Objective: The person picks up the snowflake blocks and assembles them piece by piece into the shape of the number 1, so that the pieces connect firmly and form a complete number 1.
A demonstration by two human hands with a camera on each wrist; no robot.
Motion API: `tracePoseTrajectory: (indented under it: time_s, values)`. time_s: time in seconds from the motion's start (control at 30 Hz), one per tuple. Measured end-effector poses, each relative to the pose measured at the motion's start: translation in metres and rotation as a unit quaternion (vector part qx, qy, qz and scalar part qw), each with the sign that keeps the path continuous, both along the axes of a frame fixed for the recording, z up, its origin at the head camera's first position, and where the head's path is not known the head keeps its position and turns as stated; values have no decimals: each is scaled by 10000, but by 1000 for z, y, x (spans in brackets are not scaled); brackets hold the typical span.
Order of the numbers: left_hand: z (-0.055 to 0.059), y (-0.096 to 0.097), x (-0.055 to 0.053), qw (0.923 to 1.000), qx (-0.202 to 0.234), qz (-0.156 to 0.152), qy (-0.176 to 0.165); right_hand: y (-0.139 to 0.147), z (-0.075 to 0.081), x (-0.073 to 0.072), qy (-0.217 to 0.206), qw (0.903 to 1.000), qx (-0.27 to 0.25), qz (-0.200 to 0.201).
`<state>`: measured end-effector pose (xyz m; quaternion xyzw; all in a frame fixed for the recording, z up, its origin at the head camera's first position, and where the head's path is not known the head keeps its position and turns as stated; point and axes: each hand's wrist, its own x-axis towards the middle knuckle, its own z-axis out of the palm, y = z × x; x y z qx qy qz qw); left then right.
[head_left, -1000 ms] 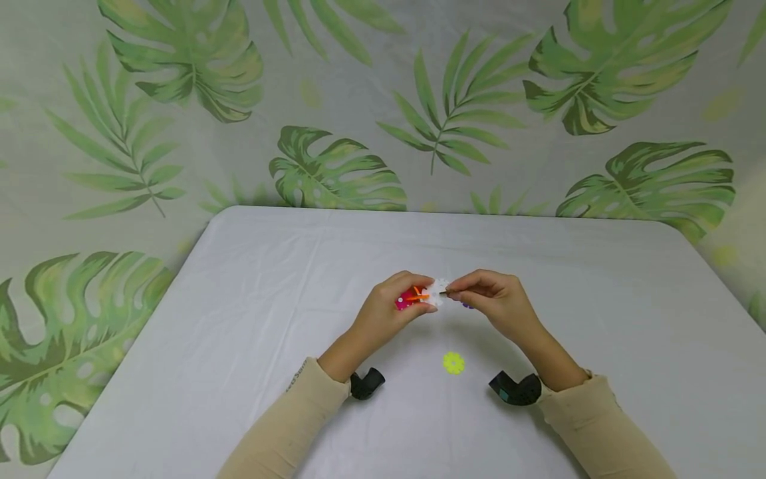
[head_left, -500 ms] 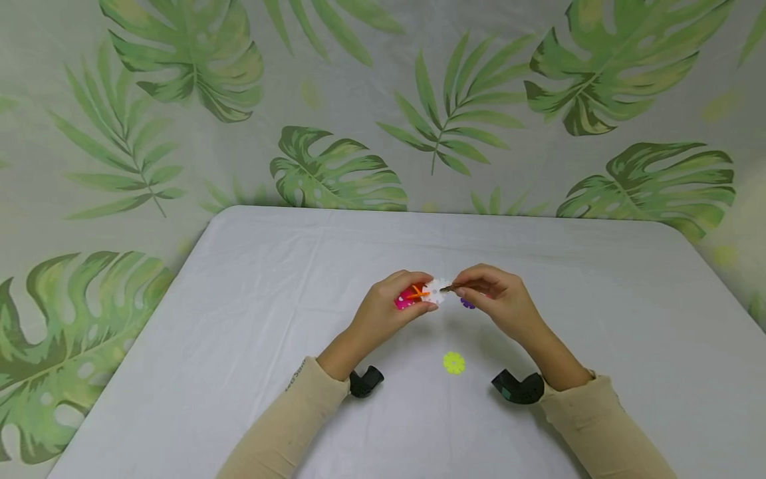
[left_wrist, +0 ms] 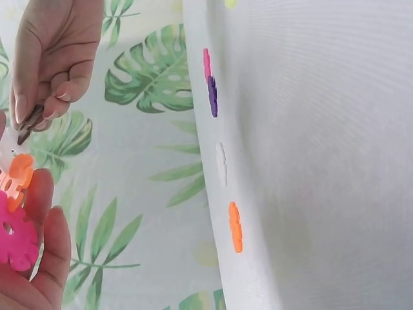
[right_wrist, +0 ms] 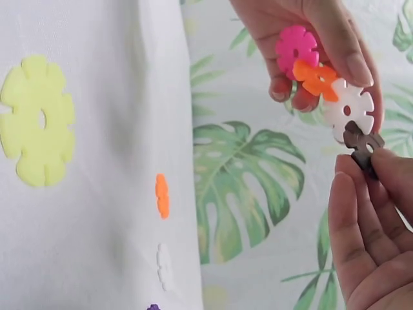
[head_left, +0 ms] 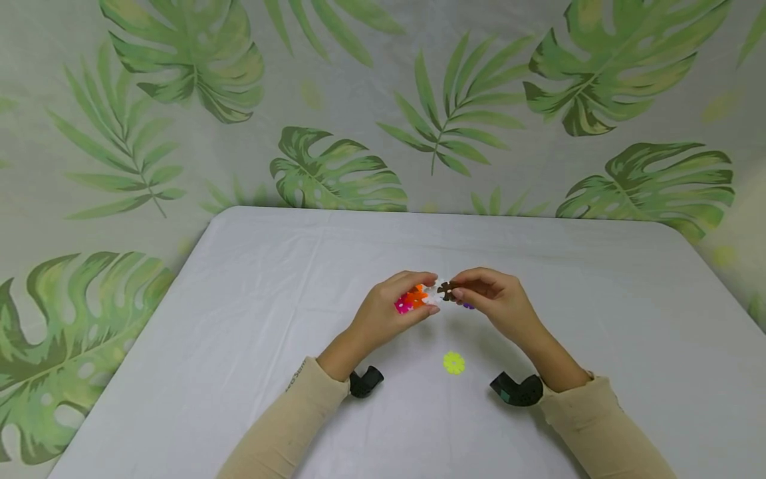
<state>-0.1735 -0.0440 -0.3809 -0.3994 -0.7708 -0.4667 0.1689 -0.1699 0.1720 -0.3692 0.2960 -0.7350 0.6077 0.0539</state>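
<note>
My left hand (head_left: 383,307) holds a short chain of notched plastic snowflake discs above the table. In the right wrist view the chain runs from a pink disc (right_wrist: 304,42) through an orange disc (right_wrist: 312,79) to a white disc (right_wrist: 359,107). Thumb and fingers of my right hand (head_left: 503,296) pinch a brown snowflake disc (right_wrist: 359,139), whose notched edge meets the rim of the white one, at an angle to it. The left fingers hide part of the pink and white discs in the head view.
A yellow-green disc (head_left: 449,360) lies on the white-covered table (head_left: 269,299) nearer the body. Farther off lie loose purple (left_wrist: 213,97), pink (left_wrist: 206,62), white (left_wrist: 222,165) and orange (left_wrist: 235,229) discs. Black wrist cameras (head_left: 366,382) hang at both sleeves.
The brown disc has turned from nearly edge-on to showing its face, at the white disc's edge. The held chain has tilted, showing more of the orange disc. Both arms stay nearly in place.
</note>
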Motion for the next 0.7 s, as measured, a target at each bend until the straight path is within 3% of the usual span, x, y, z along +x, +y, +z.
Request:
tracePoseTrajectory:
  time_s: [0.33, 0.7]
  values:
    - [0, 2, 1, 10000, -35, 10, 19, -8, -3, 2, -458, 9977, -499, 28]
    - [0, 2, 3, 9995, -126, 278, 64, -15, -4, 6, -1207, 9896, -777, -29]
